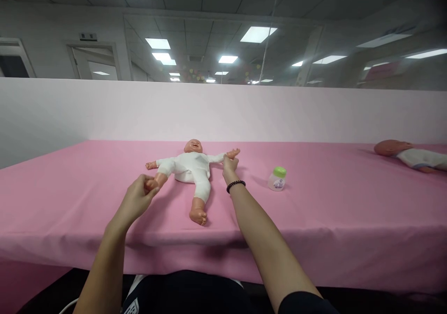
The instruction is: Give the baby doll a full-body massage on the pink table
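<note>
1. Dark clothing (185,295) on the person's own body at the bottom edge of the view, closest thing in frame.
2. Left hand (134,200): raised above the cloth, fingers (148,182) curled, grasping the outward-bent foot (152,184) of the baby doll (190,167).
3. Right hand (230,164): arm stretched forward, black beaded bracelet (235,186) on the wrist. Fingers clenched around the doll's hand (234,153); exact grip partly hidden behind the knuckles.
4. Baby doll: lying on its back on the pink tablecloth (314,211), roughly midway along the visible table, head pointing away from the person, arms and legs spread, white onesie on. Other bare foot (198,216) rests on the cloth, no hand touching it.
5. Small plastic bottle (277,179) with a green cap: upright on the cloth, right of the right hand, near it but not touching. Label too small to read.
6. Second doll (407,153): lying at the far right of the table, head toward the first doll, cut off by the frame edge.
7. Pale pink wall panel (223,111) behind the table. Above it, a glass partition (223,48) with ceiling lights reflected, and a door (94,62) toward the left.
</note>
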### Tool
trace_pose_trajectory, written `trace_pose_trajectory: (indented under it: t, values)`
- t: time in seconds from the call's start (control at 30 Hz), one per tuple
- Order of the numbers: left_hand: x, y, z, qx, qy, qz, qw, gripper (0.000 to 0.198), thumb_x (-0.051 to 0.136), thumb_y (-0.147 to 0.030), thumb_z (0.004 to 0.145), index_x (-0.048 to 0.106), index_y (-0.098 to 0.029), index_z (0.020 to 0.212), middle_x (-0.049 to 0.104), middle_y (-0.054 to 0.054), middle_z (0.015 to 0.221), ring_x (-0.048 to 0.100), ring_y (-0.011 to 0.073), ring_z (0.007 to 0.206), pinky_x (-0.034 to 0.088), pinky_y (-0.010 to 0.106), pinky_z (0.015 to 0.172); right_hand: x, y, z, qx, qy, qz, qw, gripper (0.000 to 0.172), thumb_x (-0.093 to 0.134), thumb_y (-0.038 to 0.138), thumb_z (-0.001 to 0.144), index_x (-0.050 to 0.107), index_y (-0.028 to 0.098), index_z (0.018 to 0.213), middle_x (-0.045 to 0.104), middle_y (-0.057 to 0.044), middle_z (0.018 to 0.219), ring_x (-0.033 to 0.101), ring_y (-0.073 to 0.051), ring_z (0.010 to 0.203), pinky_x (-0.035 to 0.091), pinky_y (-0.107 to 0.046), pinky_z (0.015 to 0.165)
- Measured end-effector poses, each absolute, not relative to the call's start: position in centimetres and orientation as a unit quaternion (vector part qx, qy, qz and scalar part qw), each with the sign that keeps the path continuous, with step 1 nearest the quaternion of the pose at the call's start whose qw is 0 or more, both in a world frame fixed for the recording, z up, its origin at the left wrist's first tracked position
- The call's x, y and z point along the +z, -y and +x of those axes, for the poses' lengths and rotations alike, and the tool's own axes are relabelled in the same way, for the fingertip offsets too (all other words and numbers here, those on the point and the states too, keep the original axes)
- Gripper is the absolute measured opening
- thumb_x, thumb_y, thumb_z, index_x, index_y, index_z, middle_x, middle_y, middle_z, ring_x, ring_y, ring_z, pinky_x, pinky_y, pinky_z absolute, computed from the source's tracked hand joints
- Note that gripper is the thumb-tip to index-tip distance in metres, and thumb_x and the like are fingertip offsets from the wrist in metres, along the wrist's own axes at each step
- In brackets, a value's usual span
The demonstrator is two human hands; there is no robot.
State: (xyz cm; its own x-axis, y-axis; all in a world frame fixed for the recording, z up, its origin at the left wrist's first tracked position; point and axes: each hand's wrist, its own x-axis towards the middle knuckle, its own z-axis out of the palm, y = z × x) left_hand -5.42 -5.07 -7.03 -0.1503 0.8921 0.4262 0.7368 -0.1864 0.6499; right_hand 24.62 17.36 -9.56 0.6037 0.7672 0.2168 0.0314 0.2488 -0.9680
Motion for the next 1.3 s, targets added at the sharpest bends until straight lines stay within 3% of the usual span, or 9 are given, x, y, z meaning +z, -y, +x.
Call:
trace_pose_trajectory:
  t: [0.13,0.3,0.4,0.53,0.7,0.9,1.03,1.13,1.3]
  values:
    - [-4.3,-0.7,-2.0,0.439,-0.601,0.664,0.071,0.017,0.059,-0.032,0.084,0.046,-0.022,0.088,0.066,0.005,0.093,0.062,0.0234,0.088,0.046,0.034,0.076,-8.3,-15.8,22.5,0.193,0.510,-0.513,0.663,0.036,0.065,0.029,0.085,0.057,0.020,0.119,0.068,-0.005,0.115,0.065,-0.017,0.090,0.050,-0.025,0.077]
    - [-3.3,-4.8,0.6,0.385,-0.575,0.718,0.078,0.016,0.059,-0.018,0.081,0.043,-0.022,0.083,0.065,0.009,0.097,0.061,0.0224,0.089,0.045,0.033,0.076,-8.2,-13.9,20.6,-0.013,0.756,-0.474,0.450,0.027,0.053,0.013,0.090,0.064,0.019,0.113,0.068,-0.009,0.102,0.060,-0.021,0.092,0.044,-0.029,0.084]
    - [-3.1,-2.3,-0.6,0.387,-0.579,0.714,0.067,0.014,0.058,-0.027,0.086,0.045,-0.022,0.085,0.064,0.007,0.095,0.060,0.0218,0.087,0.044,0.032,0.074,-8.1,-14.2,21.1,0.013,0.690,-0.514,0.509,0.026,0.053,0.020,0.094,0.062,0.019,0.118,0.068,-0.009,0.107,0.061,-0.021,0.091,0.044,-0.028,0.079]
    - [-4.3,4.3,-3.9,0.375,-0.591,0.708,0.094,0.026,0.058,-0.046,0.088,0.047,-0.022,0.088,0.065,0.003,0.091,0.061,0.0208,0.082,0.045,0.031,0.071,-8.4,-15.8,23.2,0.183,0.456,-0.588,0.642,0.036,0.062,0.033,0.090,0.057,0.017,0.123,0.067,-0.009,0.116,0.064,-0.022,0.097,0.048,-0.028,0.078]
    - [-6.7,8.2,-5.4,0.369,-0.614,0.679,0.160,0.030,0.061,-0.050,0.082,0.051,-0.022,0.090,0.067,0.003,0.088,0.064,0.0220,0.078,0.047,0.032,0.068,-9.4,-16.9,25.3,0.261,0.327,-0.629,0.656,0.046,0.049,0.023,0.092,0.049,0.010,0.135,0.065,-0.017,0.122,0.067,-0.023,0.099,0.052,-0.030,0.073]
    - [-3.0,1.6,-2.5,0.445,-0.580,0.680,0.059,0.019,0.062,-0.035,0.084,0.055,-0.021,0.094,0.068,0.005,0.099,0.064,0.0217,0.088,0.046,0.031,0.074,-8.3,-15.9,23.3,0.132,0.482,-0.585,0.639,0.038,0.057,0.035,0.093,0.055,0.016,0.125,0.066,-0.010,0.118,0.063,-0.022,0.099,0.048,-0.029,0.082]
    - [-2.4,-4.0,0.5,0.374,-0.580,0.722,0.046,0.011,0.061,-0.017,0.081,0.053,-0.020,0.088,0.065,0.008,0.095,0.061,0.0225,0.085,0.044,0.032,0.072,-8.3,-14.7,21.2,-0.056,0.714,-0.506,0.480,0.029,0.047,0.024,0.098,0.059,0.017,0.123,0.066,-0.012,0.114,0.057,-0.024,0.102,0.040,-0.033,0.092]
    - [-3.3,-5.5,1.7,0.372,-0.575,0.728,0.023,0.014,0.059,-0.012,0.080,0.048,-0.021,0.084,0.062,0.010,0.094,0.059,0.0230,0.084,0.043,0.033,0.072,-8.6,-14.4,20.6,-0.105,0.781,-0.478,0.388,0.030,0.044,0.016,0.097,0.062,0.017,0.121,0.067,-0.013,0.109,0.056,-0.024,0.098,0.037,-0.036,0.094]
    - [-3.5,-0.2,-0.4,0.408,-0.573,0.709,0.045,0.016,0.060,-0.028,0.086,0.046,-0.022,0.082,0.063,0.006,0.090,0.059,0.0214,0.081,0.043,0.032,0.070,-8.6,-15.4,21.5,-0.011,0.654,-0.519,0.550,0.028,0.052,0.027,0.096,0.060,0.018,0.121,0.067,-0.010,0.114,0.060,-0.023,0.101,0.043,-0.033,0.089]
